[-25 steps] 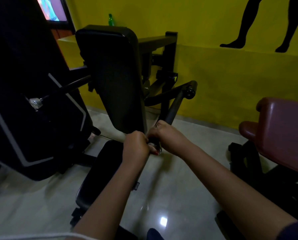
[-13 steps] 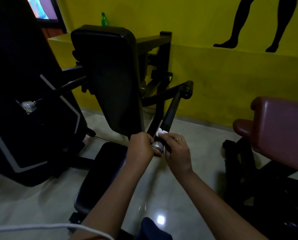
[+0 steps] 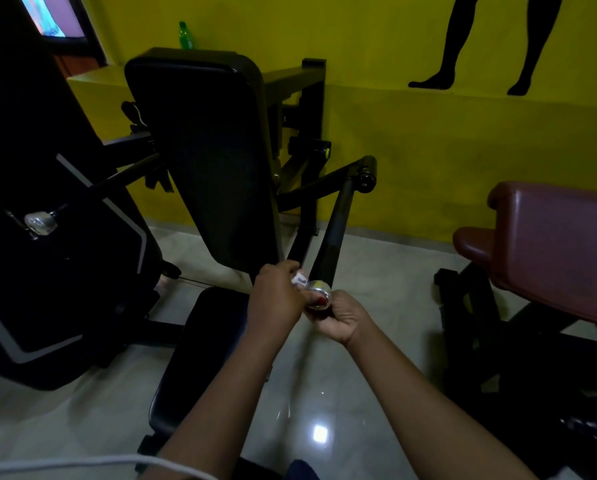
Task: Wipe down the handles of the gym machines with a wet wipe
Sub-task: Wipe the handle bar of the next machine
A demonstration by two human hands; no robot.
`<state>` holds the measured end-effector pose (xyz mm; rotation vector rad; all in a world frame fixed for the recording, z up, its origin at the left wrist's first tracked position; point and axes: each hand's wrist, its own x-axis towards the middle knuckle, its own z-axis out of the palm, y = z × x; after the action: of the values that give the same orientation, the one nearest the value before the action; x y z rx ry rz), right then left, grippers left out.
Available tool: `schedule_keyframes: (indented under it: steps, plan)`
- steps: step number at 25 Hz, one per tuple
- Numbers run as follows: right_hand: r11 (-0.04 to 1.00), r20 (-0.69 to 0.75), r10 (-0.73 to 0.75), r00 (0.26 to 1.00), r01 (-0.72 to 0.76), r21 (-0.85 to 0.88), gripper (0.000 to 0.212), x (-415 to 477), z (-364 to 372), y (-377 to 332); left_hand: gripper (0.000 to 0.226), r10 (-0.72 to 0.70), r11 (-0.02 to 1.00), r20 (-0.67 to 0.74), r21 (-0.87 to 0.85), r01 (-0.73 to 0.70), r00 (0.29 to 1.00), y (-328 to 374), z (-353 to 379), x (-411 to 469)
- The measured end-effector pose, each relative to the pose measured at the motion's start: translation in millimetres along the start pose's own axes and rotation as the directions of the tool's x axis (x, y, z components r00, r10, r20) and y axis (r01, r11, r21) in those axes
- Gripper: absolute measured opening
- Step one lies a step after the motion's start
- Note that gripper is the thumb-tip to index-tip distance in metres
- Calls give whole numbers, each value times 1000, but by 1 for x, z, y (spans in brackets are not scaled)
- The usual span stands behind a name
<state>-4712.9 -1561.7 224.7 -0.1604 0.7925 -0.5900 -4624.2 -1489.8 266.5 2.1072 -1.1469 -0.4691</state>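
Observation:
A black machine handle point(image 3: 335, 230) slopes down from its pivot to a chrome end cap point(image 3: 319, 288) in the middle of the view. My left hand point(image 3: 276, 299) is at the left of the cap, its curled fingers holding a crumpled white wet wipe point(image 3: 299, 279) against the bottom of the grip. My right hand point(image 3: 340, 317) is curled just below and to the right of the cap, gripping the handle's end. How much of the wipe lies inside my left hand is hidden. A second handle with a chrome end point(image 3: 40, 221) sticks out at the left.
The machine's black back pad point(image 3: 207, 161) and seat point(image 3: 200, 355) stand left of the handle. A large black machine casing point(image 3: 47, 271) fills the left side. A maroon padded bench point(image 3: 553, 244) is at the right. A yellow wall lies behind, and a green bottle point(image 3: 185, 35) stands on its ledge.
My right hand has dropped from on top of the grip to below the chrome cap. The wipe now shows by my left hand instead of under my right fingers.

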Motion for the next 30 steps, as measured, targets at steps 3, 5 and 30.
schedule_keyframes:
  steps: [3, 5, 30]
  plan:
    - [996, 166, -41, 985, 27, 88, 53, 0, -3, 10, 84, -29, 999, 4, 33, 29, 1000, 0, -1, -1]
    - [991, 230, -60, 971, 30, 133, 50, -2, -7, 14, 89, -36, 998, 15, 52, 35, 999, 0, -1, 0]
    - [-400, 638, -706, 309, 569, -718, 25, -10, -24, -18, 27, -63, 966, 267, 260, -9, 962, 30, -13, 18]
